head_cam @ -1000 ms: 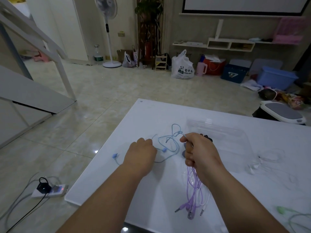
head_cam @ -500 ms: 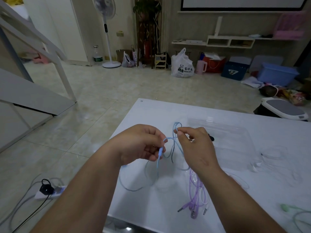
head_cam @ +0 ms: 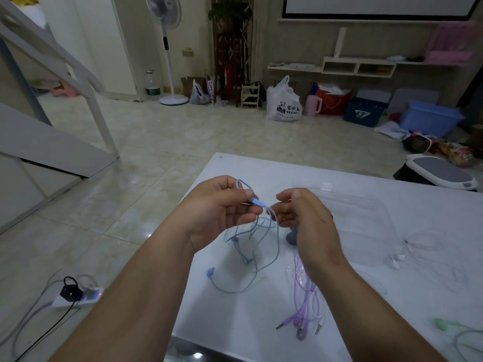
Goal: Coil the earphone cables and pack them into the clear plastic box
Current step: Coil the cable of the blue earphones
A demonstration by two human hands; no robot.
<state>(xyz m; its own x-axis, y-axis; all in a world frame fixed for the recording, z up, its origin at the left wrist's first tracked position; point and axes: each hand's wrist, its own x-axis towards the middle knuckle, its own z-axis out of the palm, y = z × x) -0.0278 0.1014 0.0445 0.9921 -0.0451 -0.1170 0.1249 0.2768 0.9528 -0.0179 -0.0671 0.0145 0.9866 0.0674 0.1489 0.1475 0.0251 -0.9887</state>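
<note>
Above the middle of the white tabletop (head_cam: 261,168), two hands are held close together with the blue earphone cable (head_cam: 270,246) between them. The left hand (head_cam: 222,207) pinches the small blue piece on the cable with thumb and fingers. The right hand (head_cam: 308,220) has curled fingers that pinch the same cable just beside it. From the hands the blue cable hangs down in loose loops to the tabletop, and one blue earbud (head_cam: 211,271) lies toward the left edge. I count four earphone sets: blue, purple, white and green. The purple cable (head_cam: 304,296) runs in a long bunch from under the right hand toward the near edge, and its plugs point that way. I cannot tell if that hand holds it. The white earphones (head_cam: 398,257) lie toward the right edge, and the green earphones (head_cam: 444,325) sit at the near right corner. One clear plastic box (head_cam: 366,212) lies flat by the far edge, past the right hand. On the floor, a white bag (head_cam: 283,103) shows a panda and small writing too blurry to read. A paper bag (head_cam: 211,88) reads "Cotti Co".
</note>
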